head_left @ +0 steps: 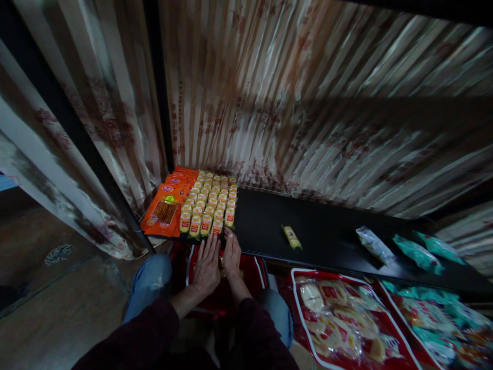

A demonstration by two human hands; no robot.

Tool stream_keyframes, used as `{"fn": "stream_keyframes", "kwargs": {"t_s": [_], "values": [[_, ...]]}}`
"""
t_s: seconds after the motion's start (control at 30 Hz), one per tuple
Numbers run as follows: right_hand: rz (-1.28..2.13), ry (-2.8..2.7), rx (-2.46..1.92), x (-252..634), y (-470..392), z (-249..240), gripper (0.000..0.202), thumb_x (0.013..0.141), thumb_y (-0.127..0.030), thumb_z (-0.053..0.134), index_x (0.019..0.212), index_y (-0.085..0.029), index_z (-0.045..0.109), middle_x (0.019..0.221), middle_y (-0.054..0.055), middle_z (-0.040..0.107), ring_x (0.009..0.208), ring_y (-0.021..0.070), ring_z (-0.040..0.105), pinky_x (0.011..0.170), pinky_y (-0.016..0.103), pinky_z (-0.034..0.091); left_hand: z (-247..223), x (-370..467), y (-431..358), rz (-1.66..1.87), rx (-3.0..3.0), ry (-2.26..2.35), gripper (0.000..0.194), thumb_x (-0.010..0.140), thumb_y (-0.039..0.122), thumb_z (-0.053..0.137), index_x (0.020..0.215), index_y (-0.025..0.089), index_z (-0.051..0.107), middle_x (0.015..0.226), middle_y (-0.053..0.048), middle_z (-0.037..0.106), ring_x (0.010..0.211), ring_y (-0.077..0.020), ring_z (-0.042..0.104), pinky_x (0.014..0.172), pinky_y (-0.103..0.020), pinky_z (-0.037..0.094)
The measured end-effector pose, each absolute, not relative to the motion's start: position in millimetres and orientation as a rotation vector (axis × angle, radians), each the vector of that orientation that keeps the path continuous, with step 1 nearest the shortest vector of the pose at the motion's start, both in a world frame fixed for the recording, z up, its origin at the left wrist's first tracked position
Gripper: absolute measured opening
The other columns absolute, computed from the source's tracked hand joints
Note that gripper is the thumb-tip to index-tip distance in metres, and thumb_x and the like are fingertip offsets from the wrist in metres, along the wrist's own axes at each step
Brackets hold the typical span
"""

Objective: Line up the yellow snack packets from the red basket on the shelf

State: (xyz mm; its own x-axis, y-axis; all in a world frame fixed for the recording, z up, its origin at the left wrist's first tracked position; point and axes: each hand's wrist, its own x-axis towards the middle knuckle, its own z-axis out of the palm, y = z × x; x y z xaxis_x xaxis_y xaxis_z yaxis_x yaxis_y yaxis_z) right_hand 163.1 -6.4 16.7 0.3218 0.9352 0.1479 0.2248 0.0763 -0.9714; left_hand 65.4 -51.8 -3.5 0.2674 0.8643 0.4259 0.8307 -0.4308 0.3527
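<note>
both hands (208,264) seemingly flat, together

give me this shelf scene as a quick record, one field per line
left hand: flat by the front row
right hand: beside it, fingers at the shelf edge
surface: black shelf
rows: small yellow packets
left of rows: orange packets
lying apart: one yellow packet
far right: teal packets
below: red-lined basket of wrapped rounds

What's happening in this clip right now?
A person's left hand and right hand are at the front edge of rows of small yellow packets on a black shelf. Orange packets lie beside the rows, and one yellow packet lies apart.
</note>
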Motion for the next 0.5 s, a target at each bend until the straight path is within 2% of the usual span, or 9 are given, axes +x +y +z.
{"fn": "stream_keyframes", "kwargs": {"t_s": [0.2,0.5], "values": [[0.833,-1.203,-1.403,153,-2,26,0.058,0.092,-0.056,0.030,0.122,-0.016,0.060,0.128,0.013,0.061,0.121,0.0211,0.055,0.108,0.040,0.038,-2,67,-37,0.786,2.504,1.696,0.062,0.089,0.021,0.038,0.149,0.012,0.023,0.154,-0.013,0.028,0.145,-0.0251,0.017,0.118,-0.050,0.014],[0.810,-1.246,-1.418,155,2,28,0.060,0.092,-0.056,0.029,0.122,-0.016,0.061,0.129,0.013,0.061,0.122,0.0207,0.054,0.110,0.040,0.036,-6,65,-30,0.783,2.551,1.680,0.063,0.089,0.020,0.039,0.149,0.013,0.022,0.155,-0.012,0.026,0.145,-0.0250,0.015,0.117,-0.050,0.016]]}}
